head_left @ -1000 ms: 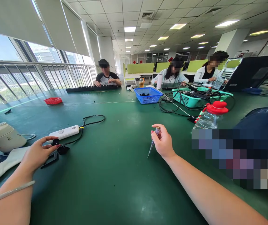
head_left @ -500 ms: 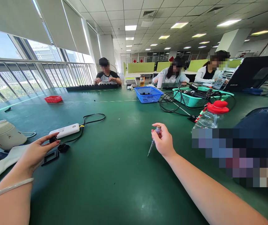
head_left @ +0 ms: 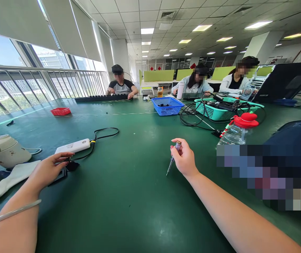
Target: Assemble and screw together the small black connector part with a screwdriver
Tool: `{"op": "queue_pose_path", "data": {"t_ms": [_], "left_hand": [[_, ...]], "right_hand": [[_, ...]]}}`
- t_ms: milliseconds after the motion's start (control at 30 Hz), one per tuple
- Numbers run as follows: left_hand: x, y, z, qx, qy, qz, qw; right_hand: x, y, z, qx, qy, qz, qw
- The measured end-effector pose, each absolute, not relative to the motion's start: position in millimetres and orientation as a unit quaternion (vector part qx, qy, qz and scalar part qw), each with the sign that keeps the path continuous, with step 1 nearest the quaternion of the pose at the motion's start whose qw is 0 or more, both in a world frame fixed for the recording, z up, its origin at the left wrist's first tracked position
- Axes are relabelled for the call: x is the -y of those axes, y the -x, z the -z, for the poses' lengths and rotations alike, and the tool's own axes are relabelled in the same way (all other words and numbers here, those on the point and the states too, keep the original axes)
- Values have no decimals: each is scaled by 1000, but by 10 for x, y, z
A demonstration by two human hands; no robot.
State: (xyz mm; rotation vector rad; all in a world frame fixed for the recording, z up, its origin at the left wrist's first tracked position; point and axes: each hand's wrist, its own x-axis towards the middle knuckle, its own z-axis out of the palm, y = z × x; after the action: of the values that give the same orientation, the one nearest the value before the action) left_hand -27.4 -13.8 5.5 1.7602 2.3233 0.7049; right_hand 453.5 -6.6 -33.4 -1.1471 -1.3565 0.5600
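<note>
My right hand (head_left: pixel 184 158) grips a slim screwdriver (head_left: pixel 171 164), its tip slanting down to the green table (head_left: pixel 140 196). On the left, the fingers of my left hand (head_left: pixel 49 170) are closed at a small black piece (head_left: pixel 73 166); what lies between the fingertips is too small to make out. A dark rectangular frame (head_left: pixel 58 178) lies partly hidden beneath that hand. Just behind it rests a white power strip (head_left: pixel 77 146) with a black cord (head_left: pixel 108 135).
A red tray (head_left: pixel 60 111), blue basket (head_left: pixel 166 106) and green basket (head_left: pixel 216 111) of cables stand farther back. Right of my right hand is a red-lidded bottle (head_left: pixel 236 131). A pale case (head_left: pixel 4 151) sits at left. Several people sit across the table.
My left hand has shifted slightly right, over the small black piece, and its fingers have drawn closer together. My right hand holds the screwdriver as before.
</note>
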Motion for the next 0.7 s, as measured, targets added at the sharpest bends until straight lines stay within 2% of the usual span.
{"op": "queue_pose_path", "data": {"t_ms": [67, 167, 467, 700], "left_hand": [[114, 324, -10, -743, -618, -219, 133], [96, 355, 11, -741, -626, -191, 148], [211, 28, -255, -767, -637, -32, 65], [269, 256, -205, -807, -589, -35, -13]], "right_hand": [[66, -4533, 338, 584, 497, -243, 595], [66, -4527, 342, 584, 500, -245, 591], [80, -4524, 334, 596, 495, -244, 583], [82, -4529, 320, 593, 490, -239, 593]]}}
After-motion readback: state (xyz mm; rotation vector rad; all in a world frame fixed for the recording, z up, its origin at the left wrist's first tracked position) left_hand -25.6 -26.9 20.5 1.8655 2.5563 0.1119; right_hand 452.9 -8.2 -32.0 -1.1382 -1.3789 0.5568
